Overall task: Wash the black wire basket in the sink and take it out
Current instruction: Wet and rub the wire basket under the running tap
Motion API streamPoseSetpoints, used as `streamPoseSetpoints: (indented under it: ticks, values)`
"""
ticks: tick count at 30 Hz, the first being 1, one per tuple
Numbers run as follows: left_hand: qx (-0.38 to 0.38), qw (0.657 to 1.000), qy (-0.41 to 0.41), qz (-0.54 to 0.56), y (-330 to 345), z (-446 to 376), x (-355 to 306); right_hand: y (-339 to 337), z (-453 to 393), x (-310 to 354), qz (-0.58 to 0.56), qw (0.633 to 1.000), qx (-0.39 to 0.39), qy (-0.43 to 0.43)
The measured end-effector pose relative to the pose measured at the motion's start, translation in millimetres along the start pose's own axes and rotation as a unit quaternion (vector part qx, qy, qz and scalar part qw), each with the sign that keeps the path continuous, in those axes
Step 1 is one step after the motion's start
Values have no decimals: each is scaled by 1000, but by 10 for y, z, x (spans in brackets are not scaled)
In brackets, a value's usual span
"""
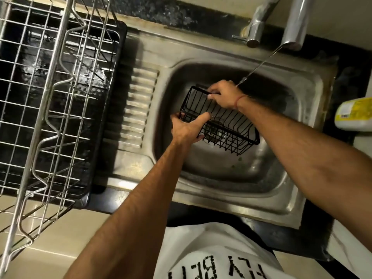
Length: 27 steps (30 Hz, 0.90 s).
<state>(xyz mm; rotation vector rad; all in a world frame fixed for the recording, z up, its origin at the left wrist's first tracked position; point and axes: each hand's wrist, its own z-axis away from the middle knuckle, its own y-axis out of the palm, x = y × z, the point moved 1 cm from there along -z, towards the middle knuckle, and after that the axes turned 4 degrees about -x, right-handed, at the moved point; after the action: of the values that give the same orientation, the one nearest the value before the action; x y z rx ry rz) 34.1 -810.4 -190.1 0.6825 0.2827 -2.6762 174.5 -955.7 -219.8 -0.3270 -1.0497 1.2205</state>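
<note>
Both hands gripping black wire basket (219, 121), left hand (188, 129), right hand (223, 95), over sink (231, 178)

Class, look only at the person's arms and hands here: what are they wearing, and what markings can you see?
Both forearms are bare, no sleeves or gloves. The right hand has a thin red thread around its wrist; the left hand wears nothing visible. A white shirt with black lettering shows below.
</note>
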Motion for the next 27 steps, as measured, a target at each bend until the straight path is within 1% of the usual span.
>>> streamPoseSetpoints:
  ticks: [5,8,10,12,13,15,16,17,19,22,25,26,27]
  values:
    - [-17,999,-7,49,-60,-1,-14,-271,494,-800,4,992,7,128]
    - [-3,999,-16,45,-60,-16,2,-276,628,-1008,-42,981,3,187]
    - [6,999,-19,25,-71,-22,20,-230,559,-915,-53,979,-22,194]
    - [-9,999,-22,-25,-113,-34,19,-160,445,-815,-78,974,-68,201]
    - [-18,999,-33,-31,-147,-41,4,-113,368,-794,-86,971,-92,205]
    - [8,996,-79,28,-211,-51,-39,-57,237,-732,-95,965,-125,209]
    - [33,994,-94,53,-229,-15,-57,-66,211,-678,-87,965,-134,207]
    - [43,992,-97,74,-239,11,-50,-89,202,-607,-64,968,-135,202]
    - [23,989,-107,101,-228,-39,55,-161,252,-429,-19,971,-128,198]
    - [-19,984,-125,126,-107,37,175,-149,445,-134,-20,971,-120,204]
    - [-64,978,-131,150,1,83,265,76,642,172,-66,967,-171,176]
    - [-70,977,-130,152,15,109,282,142,715,299,-112,963,-179,170]
    - [-74,977,-128,154,27,129,295,226,750,402,-177,950,-175,186]
